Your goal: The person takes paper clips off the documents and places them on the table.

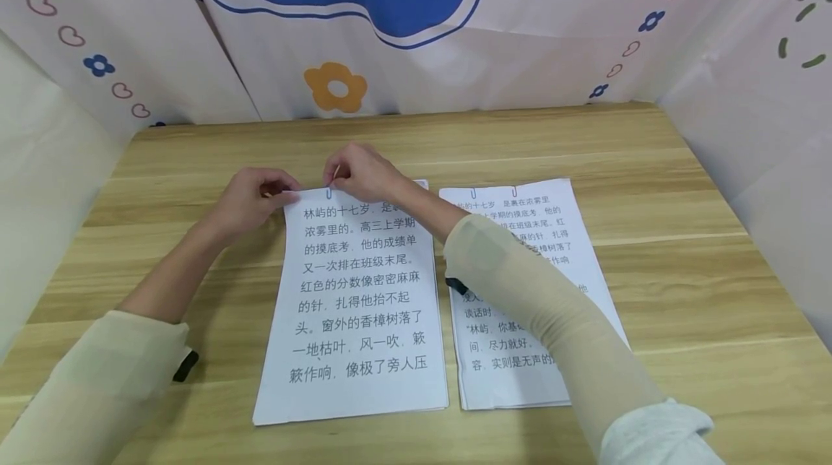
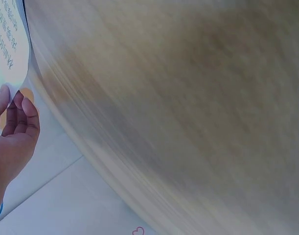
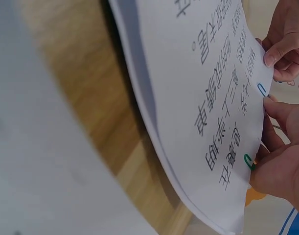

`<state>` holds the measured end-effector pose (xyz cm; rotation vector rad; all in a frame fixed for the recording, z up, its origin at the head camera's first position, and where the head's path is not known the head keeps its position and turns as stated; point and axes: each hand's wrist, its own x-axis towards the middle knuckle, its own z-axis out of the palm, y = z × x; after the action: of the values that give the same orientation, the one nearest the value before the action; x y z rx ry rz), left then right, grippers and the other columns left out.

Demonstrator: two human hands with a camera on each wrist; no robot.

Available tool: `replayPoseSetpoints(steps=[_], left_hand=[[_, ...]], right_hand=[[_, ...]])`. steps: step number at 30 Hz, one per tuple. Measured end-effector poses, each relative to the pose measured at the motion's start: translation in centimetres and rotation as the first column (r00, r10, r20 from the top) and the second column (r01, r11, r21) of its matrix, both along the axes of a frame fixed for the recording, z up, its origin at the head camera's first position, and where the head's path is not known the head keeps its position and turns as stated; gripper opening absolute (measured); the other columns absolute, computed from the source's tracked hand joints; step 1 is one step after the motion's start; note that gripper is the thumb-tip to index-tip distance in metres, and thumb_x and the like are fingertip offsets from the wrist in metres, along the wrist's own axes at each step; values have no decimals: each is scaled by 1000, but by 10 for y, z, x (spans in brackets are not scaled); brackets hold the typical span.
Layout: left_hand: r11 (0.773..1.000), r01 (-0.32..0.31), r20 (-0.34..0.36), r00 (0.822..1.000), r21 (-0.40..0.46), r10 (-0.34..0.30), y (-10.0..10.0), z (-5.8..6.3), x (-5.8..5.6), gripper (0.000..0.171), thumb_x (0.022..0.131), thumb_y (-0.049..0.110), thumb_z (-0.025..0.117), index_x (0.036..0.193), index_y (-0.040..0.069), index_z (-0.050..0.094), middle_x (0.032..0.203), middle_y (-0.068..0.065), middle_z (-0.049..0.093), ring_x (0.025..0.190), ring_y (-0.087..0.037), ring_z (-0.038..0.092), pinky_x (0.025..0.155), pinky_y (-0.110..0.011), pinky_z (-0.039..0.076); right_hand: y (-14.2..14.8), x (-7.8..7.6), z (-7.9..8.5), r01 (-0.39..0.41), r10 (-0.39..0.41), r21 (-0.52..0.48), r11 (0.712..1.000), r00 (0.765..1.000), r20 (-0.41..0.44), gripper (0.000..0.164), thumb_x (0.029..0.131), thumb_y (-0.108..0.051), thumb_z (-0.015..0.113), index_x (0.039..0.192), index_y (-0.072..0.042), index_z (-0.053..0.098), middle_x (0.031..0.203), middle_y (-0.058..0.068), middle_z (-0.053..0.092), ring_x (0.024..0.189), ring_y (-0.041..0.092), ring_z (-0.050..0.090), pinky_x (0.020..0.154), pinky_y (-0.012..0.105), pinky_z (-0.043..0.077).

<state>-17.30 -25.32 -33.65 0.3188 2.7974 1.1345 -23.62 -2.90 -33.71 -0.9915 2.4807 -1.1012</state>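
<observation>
Large printed Chinese text covers the left stack of paper point(image 1: 357, 292), which lies flat toward the front with its top edge between both hands. My left hand point(image 1: 250, 198) pinches its top left corner between thumb and fingers; the left wrist view shows this corner point(image 2: 14, 68) lifted. At the top edge, my right hand point(image 1: 364, 172) pinches the end of a blue paper clip point(image 1: 328, 193) that sits over the sheets. A small reddish sliver shows among its fingers. In the right wrist view a green paper clip point(image 3: 248, 161) sits on the same edge, beside the right hand.
To the right lies a second printed stack point(image 1: 520, 385), with a blue clip point(image 1: 473, 193) and a red clip point(image 1: 515, 191) on its top edge. The right forearm crosses over it. A white cloth point(image 1: 520, 68) with printed flowers hangs behind the wooden table point(image 1: 702, 270).
</observation>
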Motion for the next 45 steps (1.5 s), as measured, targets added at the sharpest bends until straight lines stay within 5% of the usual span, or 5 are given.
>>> replayPoseSetpoints(steps=[22,35,45], left_hand=[[1000,-16,2,1000,18,16,-2,-1,0,14,101,1,64,110,-8,71,106,-23,69,85,-23,59,65,-21,47],[1000,-16,-5,1000,15,17,-2,0,0,15,101,2,64,111,-7,72,106,-23,70,86,-27,58,64,-21,46],[999,-17,-6,1000,27,17,-3,-1,-1,14,101,2,65,109,-8,72,104,-23,70,82,-19,59,63,-22,48]], right_hand=[[-2,0,-1,12,-12,3,1000,999,37,14,102,-4,63,102,-7,77,99,5,74,90,15,67,78,21,51],[-1,2,-3,25,-21,-78,997,999,42,14,99,2,65,98,-4,77,92,5,74,83,15,67,74,20,53],[-2,1,-3,21,-18,-72,997,999,46,13,99,1,65,99,-4,77,93,5,74,83,14,67,75,20,53]])
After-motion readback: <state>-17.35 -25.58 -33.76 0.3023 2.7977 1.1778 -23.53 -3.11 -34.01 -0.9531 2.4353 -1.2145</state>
